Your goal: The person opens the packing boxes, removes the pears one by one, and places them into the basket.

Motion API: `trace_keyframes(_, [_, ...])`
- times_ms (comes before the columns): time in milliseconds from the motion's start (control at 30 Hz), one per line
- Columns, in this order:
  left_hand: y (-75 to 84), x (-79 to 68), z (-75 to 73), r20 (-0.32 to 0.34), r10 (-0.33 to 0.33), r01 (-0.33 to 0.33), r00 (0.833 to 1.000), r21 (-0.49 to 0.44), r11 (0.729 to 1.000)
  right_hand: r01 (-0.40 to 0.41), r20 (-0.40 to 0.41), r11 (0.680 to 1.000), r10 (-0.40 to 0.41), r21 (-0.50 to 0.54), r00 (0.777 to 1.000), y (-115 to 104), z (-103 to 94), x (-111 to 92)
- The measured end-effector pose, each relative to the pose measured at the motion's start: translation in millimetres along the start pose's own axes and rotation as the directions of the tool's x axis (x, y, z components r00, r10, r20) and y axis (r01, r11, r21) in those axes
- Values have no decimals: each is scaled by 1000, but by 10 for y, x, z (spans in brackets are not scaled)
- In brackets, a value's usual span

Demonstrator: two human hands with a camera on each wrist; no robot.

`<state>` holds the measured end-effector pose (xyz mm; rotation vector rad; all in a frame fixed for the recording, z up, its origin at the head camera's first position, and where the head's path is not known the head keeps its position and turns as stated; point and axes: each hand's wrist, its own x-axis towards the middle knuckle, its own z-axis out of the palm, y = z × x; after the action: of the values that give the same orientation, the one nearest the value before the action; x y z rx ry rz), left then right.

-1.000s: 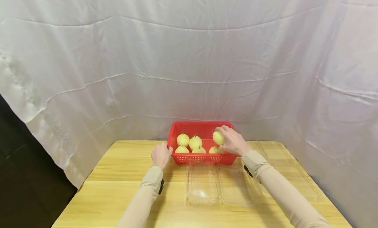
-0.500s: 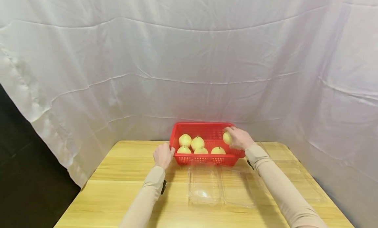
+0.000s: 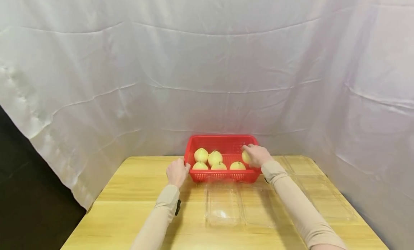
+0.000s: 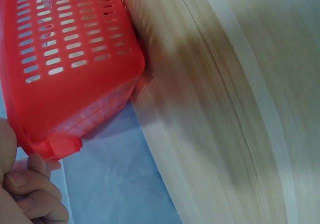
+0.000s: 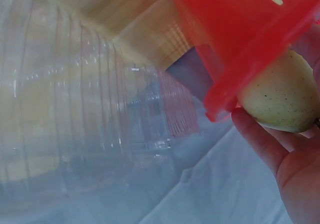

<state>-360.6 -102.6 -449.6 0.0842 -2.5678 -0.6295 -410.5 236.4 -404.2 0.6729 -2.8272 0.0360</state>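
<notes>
A red slotted basket (image 3: 223, 176) stands at the table's far edge with several pale yellow pears (image 3: 215, 158) inside. At the basket's left end, my left hand (image 3: 176, 172) grips the rim; the left wrist view shows its fingers (image 4: 37, 186) curled at the lip. My right hand (image 3: 257, 155) is inside the right end, holding one pear (image 3: 245, 157) between thumb and fingers. Dark speckles cover that pear (image 5: 282, 94) in the right wrist view, where it sits right by the basket's rim (image 5: 250, 66). The palm side partly hides it in the head view.
A clear plastic clamshell box (image 3: 223, 203) lies in front of the basket, its other half to the right. More clear plastic containers (image 3: 323, 192) lie along the table's right side. A pale curtain (image 3: 207, 109) hangs close behind the wooden table (image 3: 129, 214).
My right hand has carried the pear rightward from over the front pears, then lowered it at the basket's right end. The left hand keeps its grip on the rim.
</notes>
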Motion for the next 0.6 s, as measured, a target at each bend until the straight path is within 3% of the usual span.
trace_keyframes(200, [-31,21,-25,-16,17,-17,1000,-6,1000,30,-51,999,-32,-45,998,-39,57,10])
trace_keyframes(400, [-22,37,-26,-15,13,-13,1000,-4,1000,21,-27,997,-23,-73,999,-50,103,34])
trace_keyframes(600, [-27,64,-50,-31,12,-12,999,-2,1000,11,-29,999,-12,-33,999,-78,99,85])
